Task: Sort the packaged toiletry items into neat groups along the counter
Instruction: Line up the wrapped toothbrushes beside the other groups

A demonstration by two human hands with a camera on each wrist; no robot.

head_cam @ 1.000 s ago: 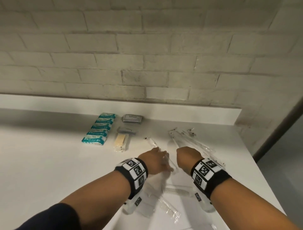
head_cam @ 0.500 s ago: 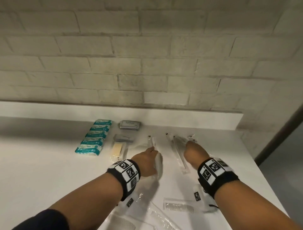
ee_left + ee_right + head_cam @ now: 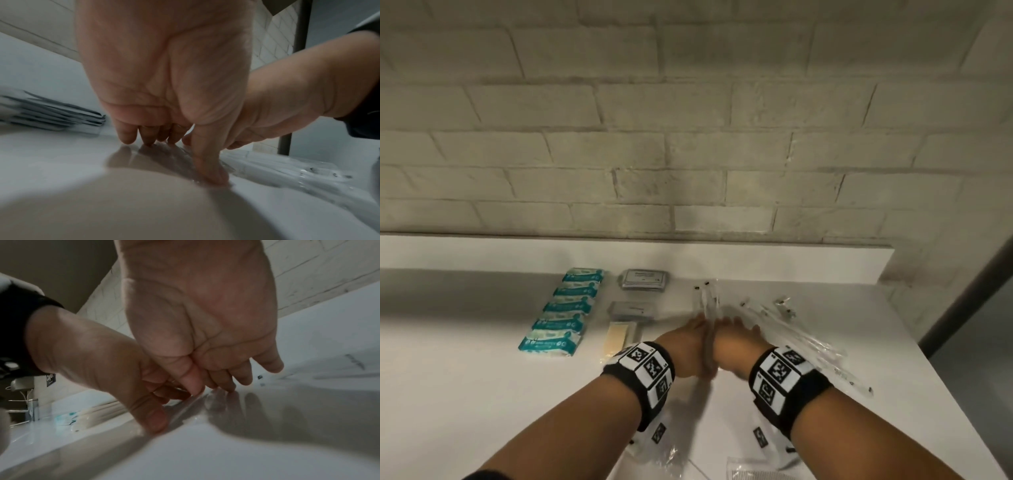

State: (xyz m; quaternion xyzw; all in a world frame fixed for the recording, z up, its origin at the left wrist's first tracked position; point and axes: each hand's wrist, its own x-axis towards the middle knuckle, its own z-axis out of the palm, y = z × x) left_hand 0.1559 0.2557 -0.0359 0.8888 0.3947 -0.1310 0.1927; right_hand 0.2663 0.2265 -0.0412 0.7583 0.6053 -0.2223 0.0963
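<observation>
Two long clear-wrapped packets [image 3: 707, 301] lie side by side, pointing at the wall, in the middle of the white counter [image 3: 465, 359]. My left hand [image 3: 697, 323] and right hand [image 3: 732, 323] flank their near ends, almost touching each other. In the left wrist view the left hand [image 3: 180, 160] has its fingertips and straight thumb down on the clear wrap [image 3: 164, 151]. The right hand [image 3: 216, 389] likewise rests its fingertips on the wrap [image 3: 189, 408]. Neither hand lifts anything.
A row of teal packets [image 3: 561, 308] lies at the left, with grey sachets [image 3: 645, 279] and a yellowish bar [image 3: 616, 337] beside it. More clear-wrapped packets [image 3: 794, 329] fan out to the right. Bagged combs [image 3: 756, 474] lie under my wrists. The counter ends at the right [image 3: 945, 394].
Both hands reached forward, then came together at the middle. The left hand's packet now lies flat beside a second one, between the two hands.
</observation>
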